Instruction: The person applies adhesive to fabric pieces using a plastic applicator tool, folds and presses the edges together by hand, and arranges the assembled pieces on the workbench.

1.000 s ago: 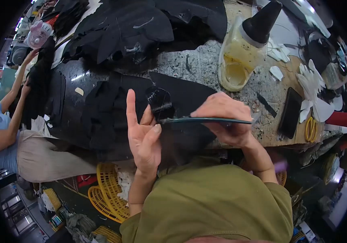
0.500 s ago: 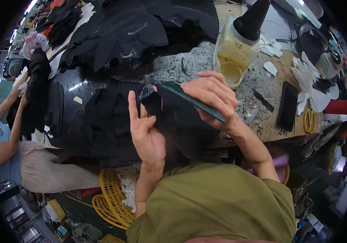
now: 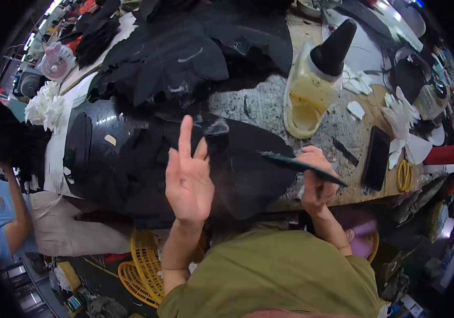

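Observation:
My left hand is palm up over the black material, with its fingers apart and nothing visible in them. Just beyond its fingertips, a glossy wet-looking patch shows on black material; I cannot tell whether that is a separate small piece. In my right hand is a flat dark-green brush-like tool, its frayed end pointing left. Beneath both hands lie dark cut pieces, partly overlapping. A clear bottle with a black cone tip and yellowish liquid stands beyond my right hand.
More black pieces cover the far table. To the right are a phone, yellow-handled scissors and white gloves. A small fan stands far left. At left, another person handles black material. Yellow baskets stand below the table edge.
My right hand and the green tool have moved right and toward me, away from my left hand. The small black piece at my left fingers no longer shows there. The other person's arms have lowered.

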`<state>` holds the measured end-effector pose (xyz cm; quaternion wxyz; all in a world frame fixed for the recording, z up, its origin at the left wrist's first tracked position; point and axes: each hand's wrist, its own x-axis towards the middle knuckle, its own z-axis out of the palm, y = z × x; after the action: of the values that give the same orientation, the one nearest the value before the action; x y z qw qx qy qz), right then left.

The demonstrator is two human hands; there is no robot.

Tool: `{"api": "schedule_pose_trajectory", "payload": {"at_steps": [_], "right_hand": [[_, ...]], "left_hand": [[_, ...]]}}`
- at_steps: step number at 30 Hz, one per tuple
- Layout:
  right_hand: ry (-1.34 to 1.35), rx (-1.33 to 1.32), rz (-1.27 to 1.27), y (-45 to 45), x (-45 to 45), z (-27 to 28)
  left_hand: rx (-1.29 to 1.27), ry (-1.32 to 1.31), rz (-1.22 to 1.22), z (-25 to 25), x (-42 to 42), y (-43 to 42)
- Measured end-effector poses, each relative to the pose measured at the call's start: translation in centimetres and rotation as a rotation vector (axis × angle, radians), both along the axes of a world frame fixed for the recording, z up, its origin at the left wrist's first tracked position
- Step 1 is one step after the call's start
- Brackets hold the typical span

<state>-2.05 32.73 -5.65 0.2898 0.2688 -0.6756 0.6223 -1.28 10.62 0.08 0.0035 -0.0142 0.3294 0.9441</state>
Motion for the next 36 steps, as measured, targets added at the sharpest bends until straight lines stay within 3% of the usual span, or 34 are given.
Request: {"api": "schedule_pose_trajectory", "payload": {"at_steps": [1,2,4,7,9,12,14,17,19,21,23,25,26,29,33,34,36], "right_hand": [[-0.092,-0.095,-0.106,0.7,-0.2,-0.6],[-0.358,-0.156,-0.23,1.4,0.4,-0.3],[-0.468,-0.401,-0.26,2.9,0.2,-2.5],[-0.424,-0.452,-0.229,4.3,-0.4,-3.4],[-0.412,-0.467,-0.259,4.5,-0.5,-3.4],[-0.425,-0.423,-0.337,4.9,-0.5,-3.4],[-0.449,-0.281,-0.352,5.6,-0.5,-3.5],[-0.43,-0.334,-0.312,5.2,-1.4,-2.5],[-0.392,-0.284,-0.237,5.4,-1.7,-2.8],[-0.378,-0.266,-0.206,4.8,-2.2,-2.8],[-0.395,-0.24,-0.196,3.7,-2.7,-3.0],[-0.443,-0.265,-0.16,1.9,-2.6,-2.8],[-0.455,-0.232,-0.143,0.9,-2.8,-2.4],[-0.465,-0.114,-0.065,-1.2,-2.5,-1.6],[-0.024,0.257,-0.298,0.3,-3.6,0.1],[-0.104,0.319,-0.527,2.5,-3.1,0.2],[-0.166,0.287,-0.549,5.8,-3.6,1.5]], "left_hand": [[-0.044,-0.058,-0.101,1.8,-0.8,-0.3],[0.047,-0.063,-0.206,3.8,-2.3,-0.7],[-0.002,0.02,-0.26,8.7,-6.2,-0.4],[0.004,0.286,-0.079,15.7,-13.1,0.5],[-0.021,0.359,-0.013,16.9,-16.3,-1.2],[-0.099,0.268,0.038,14.5,-20.7,-5.2],[-0.164,0.129,0.056,11.0,-22.8,-8.3],[-0.335,-0.102,0.079,4.6,-23.0,-12.4],[-0.69,-0.016,0.205,2.1,-18.3,-12.0],[-1.279,0.31,0.506,0.4,-10.1,-9.3],[-1.68,0.631,0.172,0.1,-1.4,-9.3],[-2.013,0.597,-0.177,-2.2,4.8,-6.7],[-2.082,0.665,-0.174,-5.3,7.1,-6.4],[-2.033,0.642,-0.093,-6.0,7.8,-6.6],[-1.784,0.576,0.201,-5.5,6.7,-6.5],[-1.747,0.514,0.216,-5.3,6.4,-6.3],[-1.773,0.624,0.291,-4.4,6.0,-4.6]]}}
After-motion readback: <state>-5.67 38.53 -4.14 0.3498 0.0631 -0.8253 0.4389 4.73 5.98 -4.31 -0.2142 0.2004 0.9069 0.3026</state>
